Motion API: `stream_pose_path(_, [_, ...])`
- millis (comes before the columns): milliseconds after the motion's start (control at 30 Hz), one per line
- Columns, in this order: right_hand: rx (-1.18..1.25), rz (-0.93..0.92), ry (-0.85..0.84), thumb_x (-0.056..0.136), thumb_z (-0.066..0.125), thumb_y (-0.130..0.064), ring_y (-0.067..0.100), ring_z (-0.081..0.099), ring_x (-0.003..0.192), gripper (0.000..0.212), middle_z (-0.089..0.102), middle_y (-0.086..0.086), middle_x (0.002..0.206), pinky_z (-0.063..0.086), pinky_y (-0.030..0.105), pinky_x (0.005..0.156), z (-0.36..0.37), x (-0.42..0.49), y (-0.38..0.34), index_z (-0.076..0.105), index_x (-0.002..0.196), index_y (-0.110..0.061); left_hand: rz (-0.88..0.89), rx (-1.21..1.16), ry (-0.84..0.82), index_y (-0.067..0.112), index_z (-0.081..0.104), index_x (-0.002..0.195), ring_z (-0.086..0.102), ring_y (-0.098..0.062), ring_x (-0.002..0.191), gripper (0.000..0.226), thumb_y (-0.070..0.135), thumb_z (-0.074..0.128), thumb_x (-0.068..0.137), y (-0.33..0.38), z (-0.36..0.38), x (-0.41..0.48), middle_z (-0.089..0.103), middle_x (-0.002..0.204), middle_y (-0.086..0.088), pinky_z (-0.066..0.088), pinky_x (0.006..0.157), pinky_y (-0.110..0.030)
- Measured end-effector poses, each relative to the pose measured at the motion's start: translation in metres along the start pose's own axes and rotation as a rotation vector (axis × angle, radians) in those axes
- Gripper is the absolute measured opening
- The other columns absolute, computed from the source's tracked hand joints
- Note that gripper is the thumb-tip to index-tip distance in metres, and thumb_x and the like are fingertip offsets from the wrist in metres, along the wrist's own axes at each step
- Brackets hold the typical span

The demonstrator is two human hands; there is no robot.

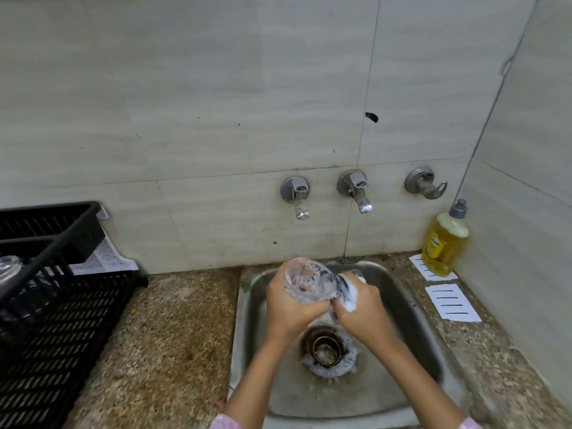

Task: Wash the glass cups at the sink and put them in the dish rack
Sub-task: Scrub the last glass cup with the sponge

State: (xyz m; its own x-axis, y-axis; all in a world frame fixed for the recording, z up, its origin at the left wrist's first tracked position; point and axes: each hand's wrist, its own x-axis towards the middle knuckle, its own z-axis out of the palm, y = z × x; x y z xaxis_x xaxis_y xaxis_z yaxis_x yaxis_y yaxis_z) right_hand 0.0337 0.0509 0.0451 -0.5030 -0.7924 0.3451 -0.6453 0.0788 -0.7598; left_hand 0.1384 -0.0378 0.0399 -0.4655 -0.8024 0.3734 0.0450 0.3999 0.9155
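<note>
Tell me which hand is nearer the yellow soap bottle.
Right. The right hand, gripping a foamy sponge at the glass cup, is over the sink, left of the soap bottle; the left hand holds the cup farther left.

- dish rack [62, 335], 9 o'clock: cut off by the left and bottom edges, full extent unknown.
- clear object [9, 267] in the rack at the left edge: half out of frame and blurred. cannot tell what it is.
- glass cup [306, 280], centre: its base end is buried in foam under the left hand [291, 311] and the right hand [362, 308], whose fingers curl over it. cannot tell if a scrubber is under the foam.
- right hand edges are smeared.
- pale object [359, 273] at the right hand's 12 o'clock: mostly hidden.
- drain [326, 345]: rim partly under suds.
- soap bottle [444, 243], 3 o'clock: label too small to read. it covers part of the far card [422, 264].
- sleeves [226, 424], 6 o'clock: cut by the bottom edge.
</note>
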Motion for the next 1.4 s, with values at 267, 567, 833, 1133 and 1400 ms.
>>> stream_pose_path(267, [0.065, 0.041, -0.041, 0.077, 0.06, -0.004, 0.007, 0.053, 0.061, 0.039, 0.054, -0.001, 0.082, 0.043, 0.015, 0.051, -0.019, -0.003, 0.004, 0.036, 0.095, -0.028, 0.037, 0.253, -0.288, 0.042, 0.054, 0.09, 0.057, 0.019, 0.088, 0.053, 0.038, 0.07, 0.04, -0.007, -0.027, 0.008, 0.062, 0.091, 0.024, 0.04, 0.074, 0.0])
stream_pose_path(567, [-0.193, -0.503, -0.062, 0.077, 0.059, -0.019, 0.006, 0.06, 0.088, 0.025, 0.071, 0.002, 0.091, 0.038, 0.0, 0.088, 0.003, -0.01, 0.005, 0.072, 0.095, -0.008, -0.084, 0.297, -0.475, 0.025, 0.067, 0.083, 0.068, -0.015, 0.078, 0.044, 0.027, 0.072, 0.039, -0.017, -0.023, 0.003, 0.071, 0.083, 0.001, 0.056, 0.07, -0.037])
stream_pose_path(833, [-0.127, -0.206, -0.206, 0.076, 0.063, -0.002, 0.001, 0.052, 0.058, 0.019, 0.056, -0.01, 0.061, 0.037, 0.01, 0.053, 0.011, -0.015, 0.004, 0.061, 0.067, -0.019, 0.195, 0.783, -0.542, 0.018, 0.054, 0.073, 0.055, -0.012, 0.061, 0.044, 0.045, 0.06, 0.039, 0.006, -0.013, -0.002, 0.058, 0.07, 0.004, 0.046, 0.052, -0.03])
stream_pose_path(1133, [0.531, 0.479, -0.207, 0.079, 0.062, 0.007, 0.009, 0.054, 0.062, 0.026, 0.057, 0.004, 0.061, 0.043, 0.025, 0.059, 0.024, -0.015, 0.0, 0.06, 0.06, -0.011, 0.215, 0.868, -0.608, 0.023, 0.055, 0.078, 0.054, -0.014, 0.064, 0.045, 0.047, 0.058, 0.04, 0.007, -0.005, -0.001, 0.057, 0.074, 0.008, 0.04, 0.052, -0.026])
stream_pose_path(1400, [-0.161, -0.203, -0.581, 0.085, 0.058, -0.002, -0.004, 0.059, 0.091, 0.017, 0.063, -0.002, 0.09, 0.046, 0.015, 0.076, -0.005, -0.016, -0.007, 0.067, 0.1, 0.001, -0.091, 0.543, -0.992, 0.02, 0.061, 0.069, 0.062, -0.014, 0.067, 0.045, 0.043, 0.067, 0.031, 0.011, -0.008, 0.015, 0.062, 0.07, 0.006, 0.053, 0.061, -0.031])
